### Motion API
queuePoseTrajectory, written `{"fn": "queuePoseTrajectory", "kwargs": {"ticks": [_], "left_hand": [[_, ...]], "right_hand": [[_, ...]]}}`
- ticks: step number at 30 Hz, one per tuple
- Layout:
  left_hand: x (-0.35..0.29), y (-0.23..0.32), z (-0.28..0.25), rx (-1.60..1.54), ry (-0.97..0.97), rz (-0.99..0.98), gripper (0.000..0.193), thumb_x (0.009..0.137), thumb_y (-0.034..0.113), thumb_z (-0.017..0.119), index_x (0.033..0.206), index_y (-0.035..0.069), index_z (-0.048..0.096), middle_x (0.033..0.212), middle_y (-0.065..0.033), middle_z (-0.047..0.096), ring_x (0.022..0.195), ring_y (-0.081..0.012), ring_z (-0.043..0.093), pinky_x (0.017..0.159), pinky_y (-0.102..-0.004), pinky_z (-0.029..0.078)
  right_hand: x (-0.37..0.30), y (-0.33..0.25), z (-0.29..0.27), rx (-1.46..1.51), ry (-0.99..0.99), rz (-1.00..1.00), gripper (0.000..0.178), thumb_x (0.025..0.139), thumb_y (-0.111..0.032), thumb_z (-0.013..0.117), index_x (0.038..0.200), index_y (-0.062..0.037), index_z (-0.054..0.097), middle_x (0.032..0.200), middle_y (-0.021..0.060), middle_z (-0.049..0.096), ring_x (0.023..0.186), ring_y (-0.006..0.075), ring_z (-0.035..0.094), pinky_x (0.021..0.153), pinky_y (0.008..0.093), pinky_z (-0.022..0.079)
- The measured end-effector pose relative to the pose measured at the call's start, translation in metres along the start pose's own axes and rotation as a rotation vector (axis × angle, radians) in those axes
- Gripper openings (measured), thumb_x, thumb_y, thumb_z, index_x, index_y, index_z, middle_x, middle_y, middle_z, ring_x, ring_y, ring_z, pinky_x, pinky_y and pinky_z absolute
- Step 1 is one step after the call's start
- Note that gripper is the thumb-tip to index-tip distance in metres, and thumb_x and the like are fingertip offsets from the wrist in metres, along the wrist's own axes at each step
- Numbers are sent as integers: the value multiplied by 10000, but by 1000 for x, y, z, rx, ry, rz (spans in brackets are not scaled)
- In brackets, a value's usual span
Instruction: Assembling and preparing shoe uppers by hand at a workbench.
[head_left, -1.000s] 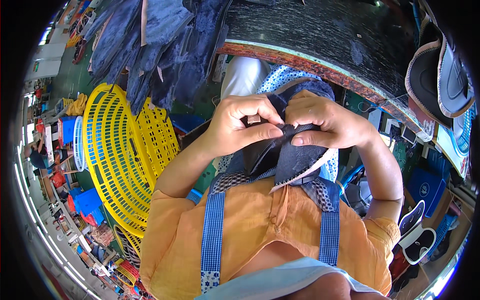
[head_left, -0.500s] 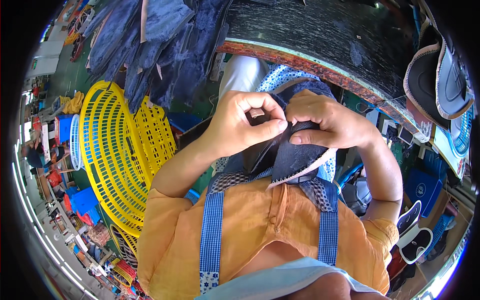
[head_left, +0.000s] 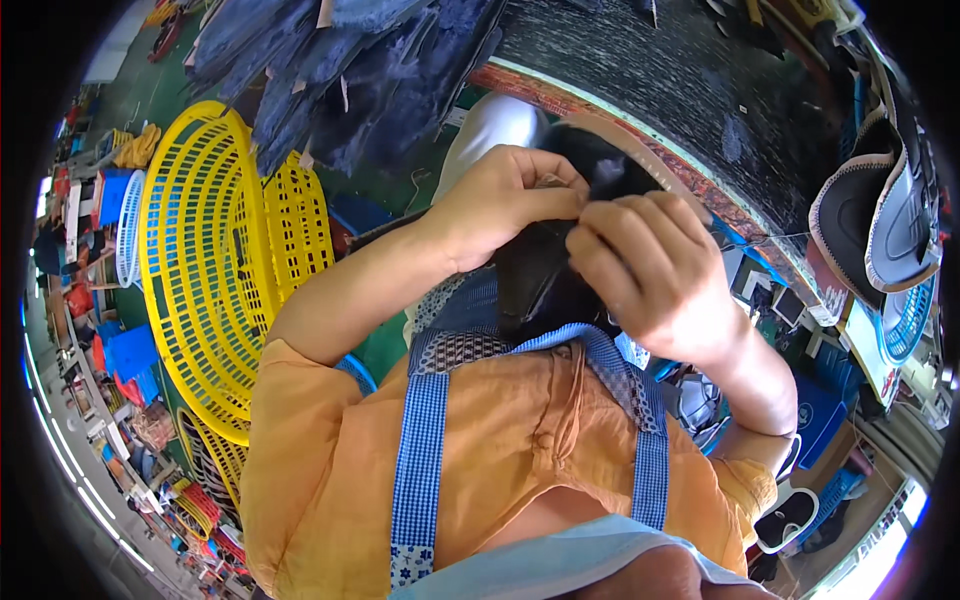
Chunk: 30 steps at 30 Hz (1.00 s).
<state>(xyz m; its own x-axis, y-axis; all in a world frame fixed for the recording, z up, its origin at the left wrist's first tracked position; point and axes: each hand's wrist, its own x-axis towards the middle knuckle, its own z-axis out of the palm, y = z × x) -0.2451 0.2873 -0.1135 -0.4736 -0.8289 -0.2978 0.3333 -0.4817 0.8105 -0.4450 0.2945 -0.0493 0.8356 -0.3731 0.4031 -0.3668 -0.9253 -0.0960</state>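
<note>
Over my lap lies a dark shoe upper, smooth and black on the face that shows, with a pale strip along its far edge. My left hand is closed at its left side, thumb and forefinger pinching it near the middle. Close beside those fingertips is my right hand, its fingers curled in above the upper. The right thumb is hidden, and what those fingers hold cannot be made out.
A dark worktable stands ahead, its worn edge near my hands. Dark blue fleecy pieces are heaped at the far left. A yellow plastic basket stands at my left. Stitched black uppers hang at the right.
The dark upper has turned, so its smooth black face now shows instead of the stitched pale edge near me. My right hand has come nearer and rolled over, its fingers curled. The view has shifted somewhat.
</note>
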Motion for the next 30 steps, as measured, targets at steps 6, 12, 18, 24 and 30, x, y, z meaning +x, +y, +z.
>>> {"fn": "queuePoseTrajectory", "kwargs": {"ticks": [6,12,18,24,30], "left_hand": [[3,-9,-2,53,7,-2,99,899,113,657,897,15,671,846,-11,666,807,-66,593,780,-211,449],[21,-22,-7,148,61,48,112,898,118,636,907,9,660,820,-11,650,801,-85,588,776,-229,449],[56,-50,-25,656,123,147,148,945,163,627,939,18,654,822,8,629,777,-63,548,706,-244,455],[48,-39,-24,493,63,45,160,989,161,570,899,38,617,819,29,606,759,-33,532,697,-211,440],[38,-35,-30,307,75,1,154,990,167,567,923,36,611,834,28,615,779,-34,550,722,-207,457]], "right_hand": [[-2,19,15,5,14,86,299,685,-62,758,923,-6,586,892,108,580,797,288,606,733,386,498],[-3,40,38,108,-31,72,237,714,-66,735,845,-32,541,789,110,535,738,305,562,673,419,449],[-17,31,53,574,-131,70,170,791,-55,698,857,2,553,806,133,564,734,323,592,632,385,481],[-25,42,55,998,-230,483,132,970,-83,562,904,30,573,813,104,579,694,197,617,624,305,517],[-22,35,56,1058,-130,507,216,1014,-110,491,882,35,579,798,85,585,682,159,600,629,288,506]]}}
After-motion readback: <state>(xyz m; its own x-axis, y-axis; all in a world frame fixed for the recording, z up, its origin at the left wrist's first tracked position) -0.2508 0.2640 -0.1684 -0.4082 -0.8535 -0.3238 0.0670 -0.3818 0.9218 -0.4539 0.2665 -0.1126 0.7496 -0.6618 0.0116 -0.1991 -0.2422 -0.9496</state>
